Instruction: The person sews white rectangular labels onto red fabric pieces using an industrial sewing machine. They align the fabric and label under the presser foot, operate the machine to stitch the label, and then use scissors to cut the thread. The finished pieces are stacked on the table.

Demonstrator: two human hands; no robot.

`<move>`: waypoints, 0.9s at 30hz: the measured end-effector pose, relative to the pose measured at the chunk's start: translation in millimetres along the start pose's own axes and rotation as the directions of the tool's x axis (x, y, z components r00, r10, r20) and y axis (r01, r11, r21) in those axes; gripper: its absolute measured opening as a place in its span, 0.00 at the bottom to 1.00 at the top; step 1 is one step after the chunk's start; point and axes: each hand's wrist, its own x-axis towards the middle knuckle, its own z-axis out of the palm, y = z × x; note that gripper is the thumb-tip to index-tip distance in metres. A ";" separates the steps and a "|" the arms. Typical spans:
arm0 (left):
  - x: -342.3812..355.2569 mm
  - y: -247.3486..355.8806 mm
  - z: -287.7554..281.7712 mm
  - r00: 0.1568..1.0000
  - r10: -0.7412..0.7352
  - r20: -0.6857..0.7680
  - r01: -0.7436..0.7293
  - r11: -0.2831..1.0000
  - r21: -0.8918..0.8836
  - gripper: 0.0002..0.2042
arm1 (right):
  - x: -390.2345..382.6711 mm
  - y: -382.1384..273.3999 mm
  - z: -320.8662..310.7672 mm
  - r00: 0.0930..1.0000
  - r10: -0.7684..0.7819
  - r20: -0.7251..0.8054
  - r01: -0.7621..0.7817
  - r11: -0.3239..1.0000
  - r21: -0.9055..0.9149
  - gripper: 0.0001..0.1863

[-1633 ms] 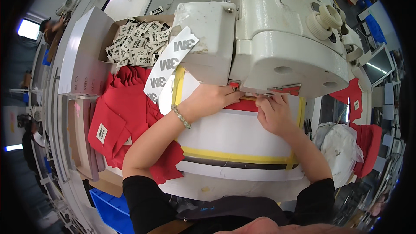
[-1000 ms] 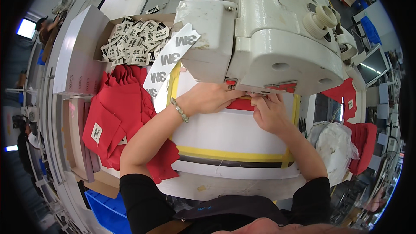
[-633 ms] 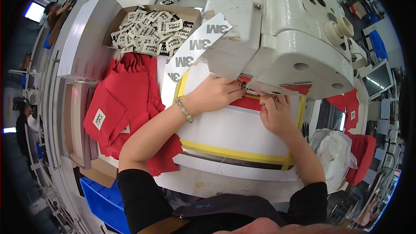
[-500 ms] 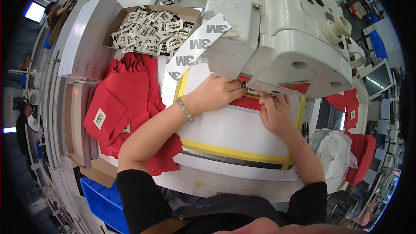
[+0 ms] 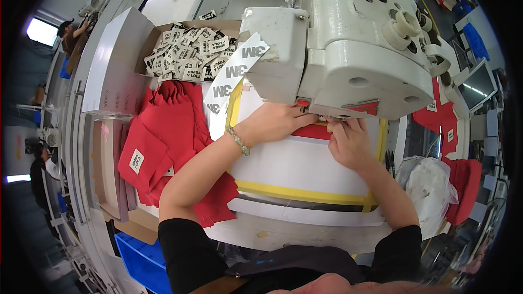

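Observation:
A red fabric piece (image 5: 314,132) lies under the head of a white sewing machine (image 5: 366,68), on a white work surface (image 5: 297,166) edged with yellow tape. My left hand (image 5: 275,124) presses on the fabric's left side, fingers close together and fingertips reaching beneath the machine head. On the right side, my right hand (image 5: 348,142) has its fingers curled, thumb and forefinger pinched at the fabric's edge. The machine and my fingertips hide the needle area. To my left lies a stack of red fabric pieces (image 5: 163,136), one bearing a pale label (image 5: 136,161).
An open cardboard box of pale labels (image 5: 234,25) stands behind the red stack, beside a white box (image 5: 111,71). A printed white strip (image 5: 231,76) hangs from the machine. At right are a clear plastic bag (image 5: 430,185) and more red fabric (image 5: 463,188). A blue bin (image 5: 143,264) sits lower left.
The whole view has shifted slightly. My left fingers have slid right along the fabric, covering the pale label that showed between my hands. My right hand stays pinched at the edge.

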 end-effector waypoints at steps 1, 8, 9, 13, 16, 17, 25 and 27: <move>-0.3 -0.2 0.1 1.000 0.002 -0.001 -0.002 1.000 0.005 0.14 | 2.0 -0.7 -1.5 1.000 -0.008 -0.005 0.008 1.000 -0.001 0.14; 0.6 -0.6 -1.8 0.994 -0.044 0.104 0.046 0.999 -0.021 0.16 | -2.2 -1.9 0.2 0.999 0.028 0.021 -0.028 1.000 0.014 0.14; -0.8 -2.7 1.0 0.995 -0.030 0.091 0.031 0.999 -0.010 0.16 | -0.5 -2.7 -0.9 1.000 0.014 0.008 -0.014 1.000 -0.001 0.14; -0.7 -5.1 3.7 0.994 -0.017 0.109 0.018 1.000 -0.006 0.17 | 5.2 -3.6 -4.6 0.999 -0.020 -0.029 0.019 0.999 -0.028 0.14; 3.7 -1.2 -1.9 0.995 -0.008 0.102 0.006 1.000 0.022 0.18 | 4.5 -3.4 -4.8 0.999 -0.024 -0.033 0.023 0.999 -0.027 0.14; 3.6 -1.1 -2.3 0.994 -0.012 0.110 0.010 1.000 0.023 0.18 | 4.6 -3.3 -5.0 0.999 -0.027 -0.031 0.026 0.999 -0.028 0.14; 6.6 3.5 -5.5 0.996 -0.005 0.089 0.003 1.000 0.017 0.16 | 2.4 -5.2 -2.7 0.998 -0.034 -0.046 0.031 0.997 -0.066 0.14; 5.1 4.6 -3.5 0.990 -0.038 0.137 0.036 0.999 0.013 0.18 | 2.4 -5.0 -3.6 0.998 -0.035 -0.048 0.032 0.997 -0.065 0.14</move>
